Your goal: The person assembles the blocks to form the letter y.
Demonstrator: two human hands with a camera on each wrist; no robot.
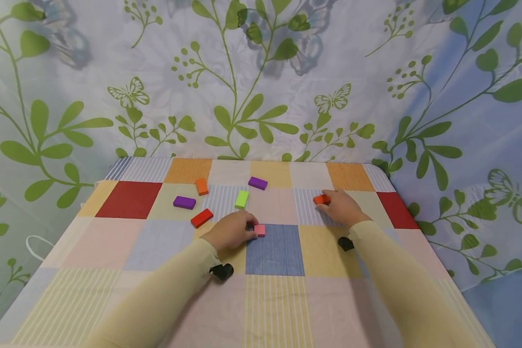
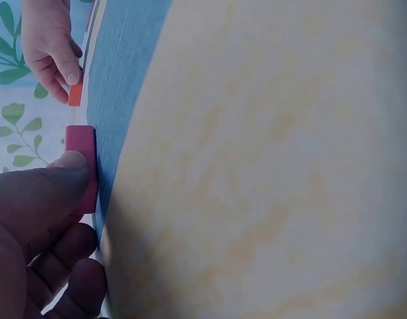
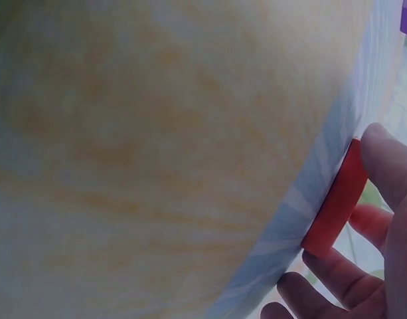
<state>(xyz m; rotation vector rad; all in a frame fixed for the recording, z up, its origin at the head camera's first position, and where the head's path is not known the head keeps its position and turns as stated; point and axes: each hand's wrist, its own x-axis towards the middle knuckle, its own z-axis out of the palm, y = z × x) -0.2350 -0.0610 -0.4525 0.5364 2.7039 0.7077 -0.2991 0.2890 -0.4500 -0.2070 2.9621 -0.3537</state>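
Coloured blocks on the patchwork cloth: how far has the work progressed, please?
Looks done: nothing clearly; the near purple block, far purple block, green block, red block and orange block lie apart. In hand: the left hand grips the pink block; the right hand holds the orange-red block. Left: those five loose blocks may remain, since neither hand holds them.

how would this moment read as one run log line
left hand: pinches pink block; right hand: pinches red-orange block; on cloth: green block, red block
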